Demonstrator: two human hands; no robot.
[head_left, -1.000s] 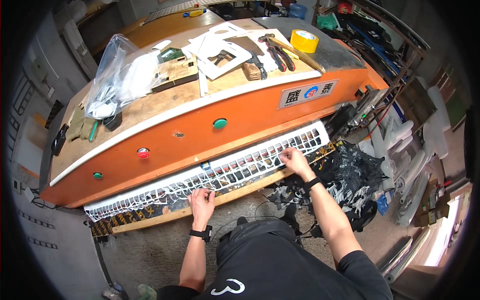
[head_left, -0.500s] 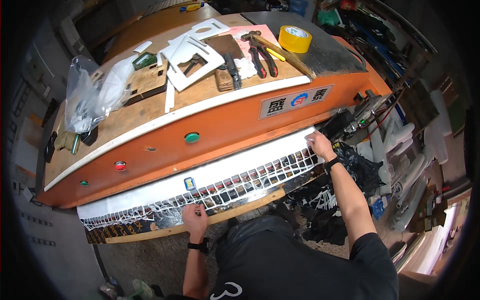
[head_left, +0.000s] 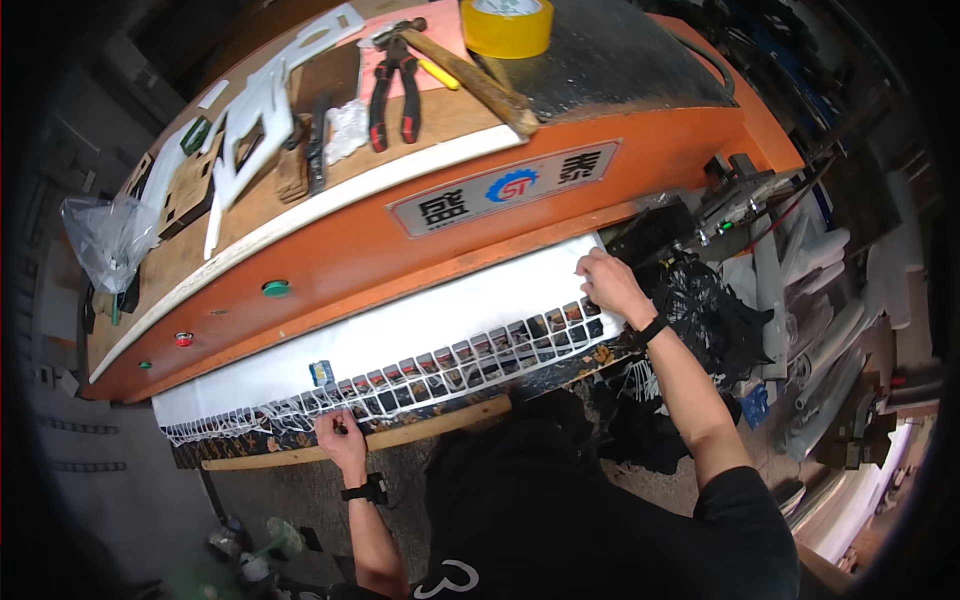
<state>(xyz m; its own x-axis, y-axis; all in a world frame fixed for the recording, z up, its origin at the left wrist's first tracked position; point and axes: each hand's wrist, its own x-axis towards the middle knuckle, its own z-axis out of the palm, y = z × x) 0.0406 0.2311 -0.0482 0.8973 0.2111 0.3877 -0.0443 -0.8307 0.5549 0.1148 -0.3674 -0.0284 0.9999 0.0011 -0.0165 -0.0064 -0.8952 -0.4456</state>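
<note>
A long white sheet (head_left: 420, 315) with a cut-out grid border (head_left: 470, 369) along its near edge lies across the bed of an orange machine (head_left: 330, 260). My right hand (head_left: 612, 286) is closed at the sheet's right end, thumb and fingers pinching its edge. At the near edge, left of the middle, my left hand (head_left: 342, 440) has its fingers curled in against the strands of the grid. Just beyond it a small blue and yellow label (head_left: 321, 373) lies on the sheet. Toward the left end the strands look loose and tangled.
A wooden strip (head_left: 440, 424) runs along the bed's front. On the machine's top lie a hammer (head_left: 465, 75), pliers (head_left: 397, 90), yellow tape (head_left: 507, 25) and a clear plastic bag (head_left: 110, 240). Black scrap (head_left: 700, 320) hangs beyond my right forearm.
My view has shifted, so the machine top and its tools appear farther left and higher. Both hands keep about the same places on the sheet.
</note>
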